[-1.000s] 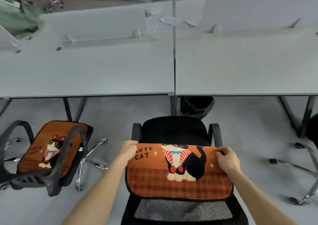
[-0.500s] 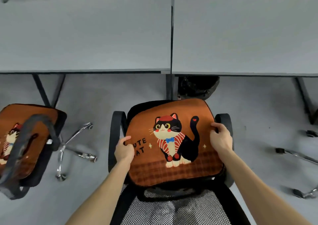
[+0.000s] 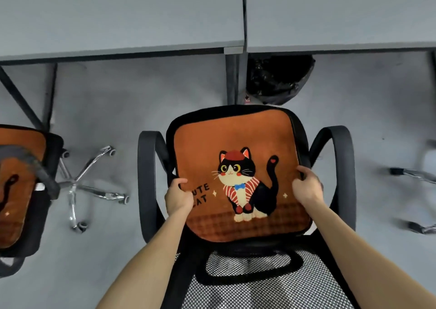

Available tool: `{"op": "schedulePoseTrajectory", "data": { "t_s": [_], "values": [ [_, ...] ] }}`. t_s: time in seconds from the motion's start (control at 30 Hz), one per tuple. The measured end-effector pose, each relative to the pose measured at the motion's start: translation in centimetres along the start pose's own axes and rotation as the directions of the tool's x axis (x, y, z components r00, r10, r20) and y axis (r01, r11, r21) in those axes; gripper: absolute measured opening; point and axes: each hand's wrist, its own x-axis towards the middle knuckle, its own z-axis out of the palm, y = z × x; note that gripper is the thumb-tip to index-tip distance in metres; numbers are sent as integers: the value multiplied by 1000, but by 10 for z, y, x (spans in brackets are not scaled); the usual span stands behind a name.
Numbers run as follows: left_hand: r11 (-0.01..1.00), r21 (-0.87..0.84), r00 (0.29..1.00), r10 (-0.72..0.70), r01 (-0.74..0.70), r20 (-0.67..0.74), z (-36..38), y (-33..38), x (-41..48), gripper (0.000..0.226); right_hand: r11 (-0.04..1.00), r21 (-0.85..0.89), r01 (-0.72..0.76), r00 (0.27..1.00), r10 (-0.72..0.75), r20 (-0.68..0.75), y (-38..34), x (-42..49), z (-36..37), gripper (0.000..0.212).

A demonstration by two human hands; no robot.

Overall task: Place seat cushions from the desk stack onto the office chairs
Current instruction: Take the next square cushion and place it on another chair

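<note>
Below the grey worktop (image 3: 118, 13), left hand (image 3: 178, 196) and right hand (image 3: 306, 187) gripped the cat cushion (image 3: 236, 143) by its sides, seating it on the office chair (image 3: 145, 179); releasing seemed next.

Soft, even, cool light with faint shadows. Left of the grip the neighbouring chair (image 3: 35, 179) is blurred; beyond the grip the desk edges (image 3: 118, 51) bow

Some lettering (image 3: 203, 190) under left hand (image 3: 178, 199), second cushion (image 3: 16, 219) cut by frame edge
</note>
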Motion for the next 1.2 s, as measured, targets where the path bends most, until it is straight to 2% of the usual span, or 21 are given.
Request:
{"op": "schedulePoseTrajectory", "data": {
  "t_s": [0.17,0.23,0.33,0.43,0.53,0.63,0.7,0.8,0.87,0.97,1.07,1.2],
  "values": [
    [999,18,999,39,-39,-6,0,-2,12,47,1000,24,-15,999,16,-42,-1,7,6,62],
    [996,66,998,50,-52,34,-3,3,16,40,999,-32,-10,1000,9,-26,-4,10,5,57],
    [938,323,992,108,-124,66,-6,9,18,26,982,-188,6,1000,-12,-29,-3,15,2,53],
    [838,494,969,246,-230,34,-5,13,13,27,974,-227,6,999,-16,-45,0,17,2,50],
    [723,556,887,459,-411,59,2,21,13,34,948,-307,82,994,-99,-39,2,24,13,56],
    [571,583,757,641,-578,124,21,39,17,47,874,-435,217,967,-255,-30,-19,23,32,52],
    [510,569,703,688,-646,180,35,52,18,60,789,-501,355,914,-406,8,-37,19,46,53],
    [410,590,646,718,-695,261,65,60,26,71,599,-597,534,796,-594,117,-40,32,68,61],
    [384,608,644,708,-695,289,78,52,37,71,487,-671,559,764,-616,191,-25,51,72,64],
    [437,625,685,692,-647,226,77,27,59,69,386,-750,537,754,-619,221,8,82,60,70],
    [457,682,716,684,-571,141,69,11,73,71,413,-747,521,745,-647,161,26,99,52,75],
    [465,688,742,651,-558,162,66,16,67,71,400,-759,514,763,-618,192,21,99,53,76]
  ]
}}
